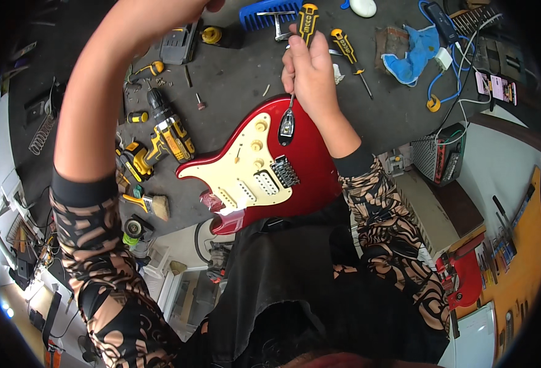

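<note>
**Big dark table (237, 80), with a red guitar body (316, 165) partly covered**

The table is the biggest thing, and its far side is cut off at the top. Black clothes (270, 270) fill the bottom middle. The red guitar body lies at the near side of the table. The right arm covers a bit of its right side, and shiny clear film (232, 219) makes its lower left part hard to see. A yellow and black drill (173, 135) lies to its left. A blue cloth (414, 55) is crumpled up on the right, so its shape is hard to tell.

The right hand (310, 70) is wrapped around a screwdriver (308, 24), and hides part of the handle. The left hand (188, 7) is mostly cut off at the top, so you cannot tell if it holds anything. The screwdriver points down at a small jack plate (287, 127) on the guitar, but its tip is too tiny to make out.
</note>
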`<state>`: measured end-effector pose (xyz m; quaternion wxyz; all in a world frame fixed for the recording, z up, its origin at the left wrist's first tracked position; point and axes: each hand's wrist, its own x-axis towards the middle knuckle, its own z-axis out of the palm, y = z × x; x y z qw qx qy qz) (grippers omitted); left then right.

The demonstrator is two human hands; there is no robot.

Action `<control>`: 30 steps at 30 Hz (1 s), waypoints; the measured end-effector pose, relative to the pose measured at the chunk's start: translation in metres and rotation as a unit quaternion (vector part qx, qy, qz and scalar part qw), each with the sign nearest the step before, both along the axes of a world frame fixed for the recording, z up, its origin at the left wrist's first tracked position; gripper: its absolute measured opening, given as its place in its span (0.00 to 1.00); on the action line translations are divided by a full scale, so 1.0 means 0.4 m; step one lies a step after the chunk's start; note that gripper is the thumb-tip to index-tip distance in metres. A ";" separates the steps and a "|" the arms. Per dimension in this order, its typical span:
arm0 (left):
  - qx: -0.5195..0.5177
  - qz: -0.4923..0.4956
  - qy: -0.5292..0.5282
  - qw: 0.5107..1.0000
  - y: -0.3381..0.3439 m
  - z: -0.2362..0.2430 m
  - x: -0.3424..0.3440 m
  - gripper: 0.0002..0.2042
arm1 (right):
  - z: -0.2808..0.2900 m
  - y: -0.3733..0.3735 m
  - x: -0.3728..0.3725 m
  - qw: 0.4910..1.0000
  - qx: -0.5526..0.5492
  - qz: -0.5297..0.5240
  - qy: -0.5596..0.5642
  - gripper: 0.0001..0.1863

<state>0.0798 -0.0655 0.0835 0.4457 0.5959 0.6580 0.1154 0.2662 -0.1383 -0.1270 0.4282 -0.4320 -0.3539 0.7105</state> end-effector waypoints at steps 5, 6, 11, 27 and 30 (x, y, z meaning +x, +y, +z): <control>-0.093 -0.071 0.006 0.993 0.174 -0.111 0.018 0.09 | -0.007 0.010 0.028 1.000 -0.015 -0.022 -0.010 0.18; -0.120 -0.065 -0.001 0.991 0.170 -0.096 -0.025 0.09 | 0.003 0.004 0.003 1.000 -0.016 0.000 0.014 0.18; -0.135 -0.110 -0.040 0.984 0.194 -0.115 0.006 0.10 | -0.012 0.012 0.030 1.000 -0.029 -0.004 0.004 0.13; 0.038 -0.268 0.123 0.955 0.182 -0.172 0.025 0.08 | 0.022 0.015 0.023 0.997 -0.078 -0.021 -0.020 0.05; 0.008 -0.166 0.108 0.980 0.204 -0.171 0.015 0.09 | 0.018 0.012 0.023 0.997 -0.073 -0.020 -0.020 0.05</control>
